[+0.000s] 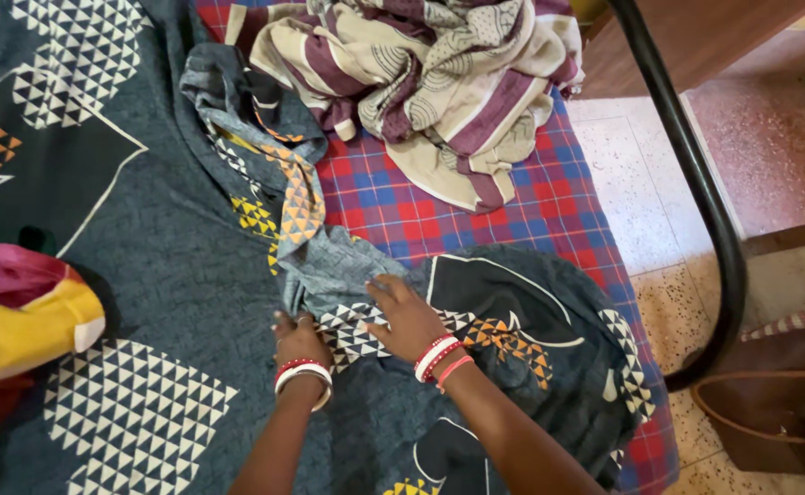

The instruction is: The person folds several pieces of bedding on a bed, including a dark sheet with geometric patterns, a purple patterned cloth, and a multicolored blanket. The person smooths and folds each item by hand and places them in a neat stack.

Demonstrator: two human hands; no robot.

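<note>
Both hands rest on a dark grey bedsheet [173,275] with white and orange triangle patterns, which covers most of the bed. The right hand [409,321] lies flat on the cloth with the fingers spread and straight, pressing on a folded part of the sheet; it does not grasp anything. The left hand [300,339] is just beside it, with the fingers curled down into the cloth, and it seems to pinch a fold, but the fingertips are partly hidden, so the grip cannot be told for sure. Both wrists carry red and white bangles [436,357].

From the hands, a bunched strip of the same sheet runs up toward the top of the view. Under the sheet, a red and blue checked cover [549,202] of the bed shows on the right side. At the top lies a crumpled cloth with cream and maroon stripes [439,82]. At the left edge sits a folded bundle of pink, yellow and red fabric [17,312]. To the right of the bed, a black curved metal bar [705,202] stands over the speckled tile floor [640,202], and a brown bag [778,403] is near the bottom right corner.
</note>
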